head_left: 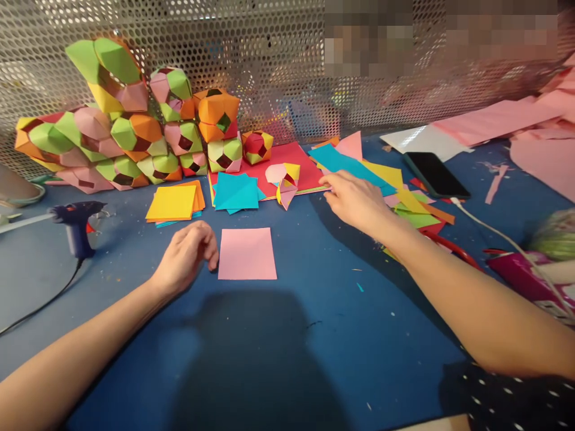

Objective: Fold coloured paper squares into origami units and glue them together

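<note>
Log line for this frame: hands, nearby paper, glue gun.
left hand: curled, beside pink square; right hand: near edge of red sheet, contact unclear; blue squares: overlapping red sheet; glue gun: on table, left

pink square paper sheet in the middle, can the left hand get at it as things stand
Yes, most likely: the left hand is right beside the left edge of the pink square paper sheet, which lies on the blue tabletop with nothing visible on top of it or in between.
</note>
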The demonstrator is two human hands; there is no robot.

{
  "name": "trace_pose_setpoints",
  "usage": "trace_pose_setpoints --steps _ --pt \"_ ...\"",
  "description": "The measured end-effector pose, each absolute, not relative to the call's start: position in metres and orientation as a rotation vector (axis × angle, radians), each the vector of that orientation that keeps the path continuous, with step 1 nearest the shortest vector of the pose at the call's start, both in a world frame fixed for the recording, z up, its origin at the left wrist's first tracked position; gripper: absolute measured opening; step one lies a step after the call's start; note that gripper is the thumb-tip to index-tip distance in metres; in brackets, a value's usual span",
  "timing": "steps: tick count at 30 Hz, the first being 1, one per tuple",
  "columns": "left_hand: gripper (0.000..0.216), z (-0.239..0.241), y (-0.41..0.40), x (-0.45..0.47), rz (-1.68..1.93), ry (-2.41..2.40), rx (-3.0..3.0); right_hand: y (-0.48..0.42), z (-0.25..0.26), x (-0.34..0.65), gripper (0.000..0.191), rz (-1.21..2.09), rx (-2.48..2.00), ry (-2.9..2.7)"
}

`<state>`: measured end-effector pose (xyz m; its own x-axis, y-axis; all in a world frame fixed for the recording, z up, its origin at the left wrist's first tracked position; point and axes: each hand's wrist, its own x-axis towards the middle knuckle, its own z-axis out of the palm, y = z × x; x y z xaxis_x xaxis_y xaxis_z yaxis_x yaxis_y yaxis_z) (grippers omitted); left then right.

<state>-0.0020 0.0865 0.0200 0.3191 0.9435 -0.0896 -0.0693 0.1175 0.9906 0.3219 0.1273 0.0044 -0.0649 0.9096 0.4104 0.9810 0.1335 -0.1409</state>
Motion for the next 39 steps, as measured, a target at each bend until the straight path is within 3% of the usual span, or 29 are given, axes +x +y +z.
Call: trace_pose_setpoints --steps 6,10,25,28,32,33,37,39 --pt "0.035 0.012 0.100 -0.012 1.059 1.114 1.421 0.124 0.009 0.319 0.025 -0.319 -1.818 -1.962" --pt "0.023 0.008 0.101 -0.010 1.072 1.182 1.495 0.117 0.012 0.303 0.025 -0.372 -1.574 -2.077" --pt "0.019 0.008 0.100 -0.008 1.052 1.276 1.563 0.113 0.021 0.313 0.022 0.000 -1.641 -2.130" --pt "0.023 0.010 0.097 -0.008 1.023 1.234 1.584 0.112 0.014 0.304 0.019 0.316 -1.583 -1.992" --pt "0.034 0.009 0.096 -0.012 0.986 1.243 1.692 0.119 -0.006 0.286 0.009 1.201 -1.259 -1.755" --pt "0.036 0.008 0.096 -0.012 0.979 1.249 1.718 0.123 -0.011 0.285 0.009 1.283 -1.268 -1.656" --pt "0.030 0.007 0.096 -0.013 0.996 1.289 1.775 0.137 -0.018 0.294 0.012 0.885 -1.425 -1.306" --pt "0.018 0.006 0.096 -0.011 1.026 1.317 1.763 0.139 -0.018 0.299 0.013 0.857 -1.389 -1.273"
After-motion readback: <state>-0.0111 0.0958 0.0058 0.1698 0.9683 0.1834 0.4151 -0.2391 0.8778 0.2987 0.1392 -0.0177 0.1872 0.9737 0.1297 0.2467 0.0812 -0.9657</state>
